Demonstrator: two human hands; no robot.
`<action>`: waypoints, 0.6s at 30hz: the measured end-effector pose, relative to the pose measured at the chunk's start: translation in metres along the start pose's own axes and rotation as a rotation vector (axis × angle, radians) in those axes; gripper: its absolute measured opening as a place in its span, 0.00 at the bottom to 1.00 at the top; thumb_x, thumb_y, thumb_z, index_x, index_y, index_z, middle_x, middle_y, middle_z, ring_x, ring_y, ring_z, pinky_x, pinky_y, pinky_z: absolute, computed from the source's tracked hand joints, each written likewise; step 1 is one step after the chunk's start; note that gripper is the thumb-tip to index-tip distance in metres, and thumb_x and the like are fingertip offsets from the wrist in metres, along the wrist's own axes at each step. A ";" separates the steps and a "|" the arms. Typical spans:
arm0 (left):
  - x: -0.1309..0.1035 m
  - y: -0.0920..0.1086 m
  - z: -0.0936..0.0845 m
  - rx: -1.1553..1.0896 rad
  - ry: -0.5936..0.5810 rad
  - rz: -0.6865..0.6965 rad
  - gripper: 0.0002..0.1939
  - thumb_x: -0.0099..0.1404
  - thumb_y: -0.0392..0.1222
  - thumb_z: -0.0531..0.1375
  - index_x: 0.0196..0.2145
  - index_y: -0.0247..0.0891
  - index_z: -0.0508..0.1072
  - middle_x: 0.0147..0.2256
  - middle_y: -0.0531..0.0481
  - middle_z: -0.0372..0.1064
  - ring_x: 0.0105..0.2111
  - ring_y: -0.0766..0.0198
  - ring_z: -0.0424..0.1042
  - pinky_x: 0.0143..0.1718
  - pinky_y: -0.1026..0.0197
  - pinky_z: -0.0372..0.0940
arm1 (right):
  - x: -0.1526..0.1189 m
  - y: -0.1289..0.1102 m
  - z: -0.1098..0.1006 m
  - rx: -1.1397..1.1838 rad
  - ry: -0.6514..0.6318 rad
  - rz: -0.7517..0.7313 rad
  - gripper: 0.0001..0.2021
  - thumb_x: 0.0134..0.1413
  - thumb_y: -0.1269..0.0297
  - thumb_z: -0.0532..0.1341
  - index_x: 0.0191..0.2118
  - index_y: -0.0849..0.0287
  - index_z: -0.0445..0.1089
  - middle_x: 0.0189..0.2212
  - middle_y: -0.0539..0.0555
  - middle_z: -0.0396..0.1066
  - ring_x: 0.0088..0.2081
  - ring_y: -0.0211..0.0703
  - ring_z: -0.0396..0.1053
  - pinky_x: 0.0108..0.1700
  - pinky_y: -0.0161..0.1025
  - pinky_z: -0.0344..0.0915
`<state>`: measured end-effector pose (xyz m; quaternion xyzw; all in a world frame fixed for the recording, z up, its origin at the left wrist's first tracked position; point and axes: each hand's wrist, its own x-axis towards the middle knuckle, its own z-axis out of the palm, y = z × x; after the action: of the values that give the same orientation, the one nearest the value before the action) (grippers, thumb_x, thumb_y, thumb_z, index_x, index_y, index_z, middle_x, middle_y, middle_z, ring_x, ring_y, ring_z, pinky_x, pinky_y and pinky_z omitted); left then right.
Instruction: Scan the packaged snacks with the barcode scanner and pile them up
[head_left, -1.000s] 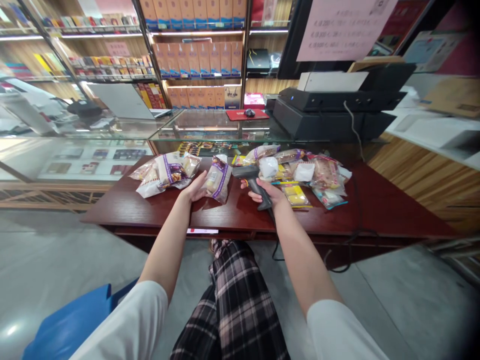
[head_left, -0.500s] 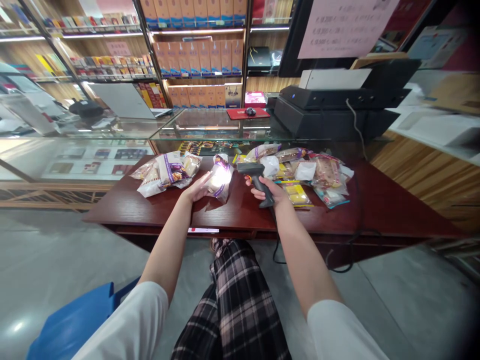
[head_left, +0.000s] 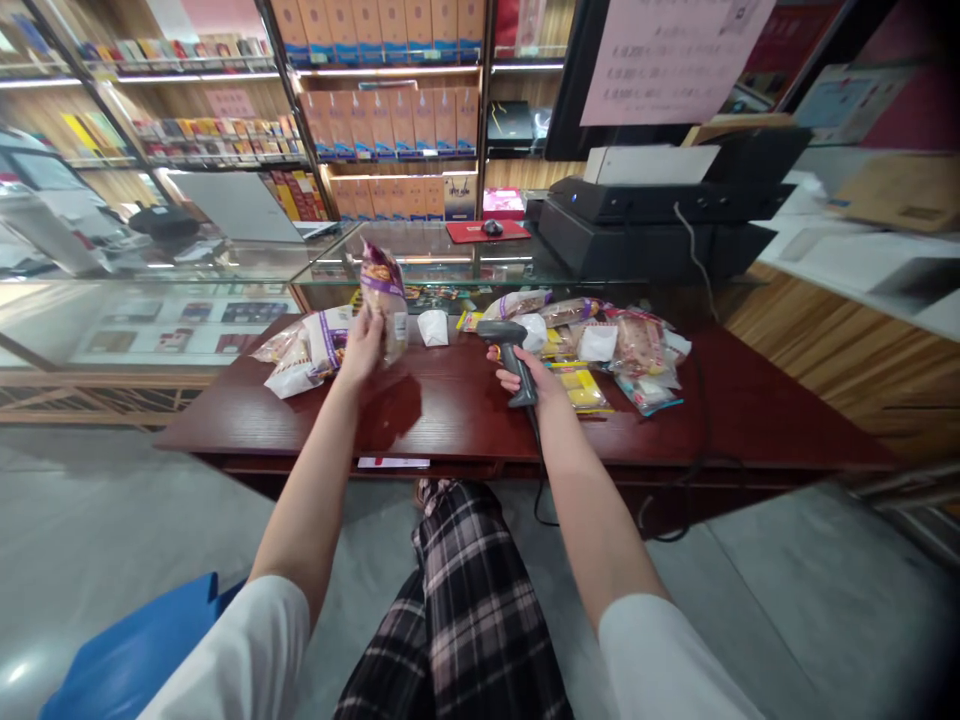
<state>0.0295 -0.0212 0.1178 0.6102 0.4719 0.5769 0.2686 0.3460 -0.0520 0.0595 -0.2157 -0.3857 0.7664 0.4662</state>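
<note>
My left hand [head_left: 364, 345] is closed on a clear plastic bag of bread with a purple band [head_left: 384, 290], lifted upright above the desk. Just to its left lies a small heap of similar packaged breads [head_left: 309, 352]. My right hand [head_left: 529, 378] is wrapped round the grip of a black barcode scanner [head_left: 511, 355], whose head points left. The scanner's cable hangs over the desk's front edge. A white crumpled packet [head_left: 433, 328] rests between my hands. Right of the scanner is a pile of wrapped foods [head_left: 641, 345], with a yellow packet [head_left: 581, 386] at its front.
The dark red desk [head_left: 450, 430] stands against a glass display counter [head_left: 420, 240]. A black cash-register unit [head_left: 652, 235] and a red mouse pad [head_left: 465, 234] are behind it. A blue chair [head_left: 135, 650] is at lower left; a loose cable [head_left: 686, 535] hangs at the right.
My left hand has raised the bread bag up and left, off the desk. The scanner's bright light on the bag is gone. My right hand stays in nearly the same place over the desk.
</note>
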 end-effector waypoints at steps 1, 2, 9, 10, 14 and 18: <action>0.004 0.010 -0.010 0.130 0.047 0.069 0.23 0.71 0.50 0.52 0.59 0.38 0.66 0.57 0.43 0.68 0.59 0.55 0.65 0.61 0.55 0.58 | 0.001 0.001 0.000 -0.009 -0.010 0.005 0.11 0.64 0.60 0.54 0.46 0.59 0.67 0.48 0.59 0.73 0.18 0.28 0.47 0.17 0.28 0.52; 0.007 0.021 -0.020 0.275 0.094 0.101 0.24 0.72 0.50 0.50 0.61 0.39 0.65 0.58 0.42 0.67 0.59 0.54 0.64 0.62 0.53 0.56 | 0.001 0.001 0.000 -0.019 -0.017 0.012 0.11 0.64 0.60 0.54 0.46 0.59 0.67 0.48 0.59 0.73 0.18 0.27 0.47 0.17 0.28 0.52; 0.007 0.038 -0.054 1.107 0.222 -0.070 0.27 0.69 0.48 0.49 0.62 0.39 0.64 0.55 0.29 0.67 0.58 0.35 0.63 0.57 0.31 0.50 | 0.000 0.001 0.005 -0.031 -0.010 0.031 0.11 0.63 0.60 0.56 0.48 0.59 0.67 0.46 0.59 0.74 0.19 0.29 0.48 0.17 0.28 0.52; 0.005 0.030 -0.054 1.143 0.192 -0.101 0.26 0.69 0.47 0.49 0.61 0.38 0.66 0.55 0.27 0.67 0.58 0.34 0.62 0.57 0.29 0.49 | -0.001 0.000 0.006 -0.035 -0.001 0.031 0.12 0.63 0.60 0.55 0.48 0.58 0.66 0.46 0.58 0.74 0.19 0.29 0.48 0.17 0.28 0.52; 0.000 -0.006 -0.051 1.145 0.170 -0.121 0.28 0.67 0.48 0.51 0.61 0.34 0.65 0.59 0.23 0.60 0.62 0.29 0.56 0.56 0.23 0.42 | -0.002 0.000 0.008 -0.048 0.017 0.039 0.12 0.63 0.60 0.55 0.49 0.58 0.66 0.45 0.57 0.74 0.19 0.29 0.48 0.17 0.29 0.52; -0.006 -0.010 -0.040 1.087 0.188 -0.052 0.33 0.65 0.46 0.54 0.65 0.31 0.58 0.67 0.23 0.44 0.67 0.29 0.42 0.59 0.21 0.34 | -0.001 0.000 0.007 -0.043 0.008 0.049 0.11 0.63 0.61 0.55 0.48 0.58 0.67 0.45 0.57 0.74 0.19 0.28 0.49 0.18 0.29 0.53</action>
<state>-0.0104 -0.0311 0.1143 0.5948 0.7388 0.2954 -0.1143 0.3413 -0.0555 0.0638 -0.2382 -0.3947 0.7683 0.4441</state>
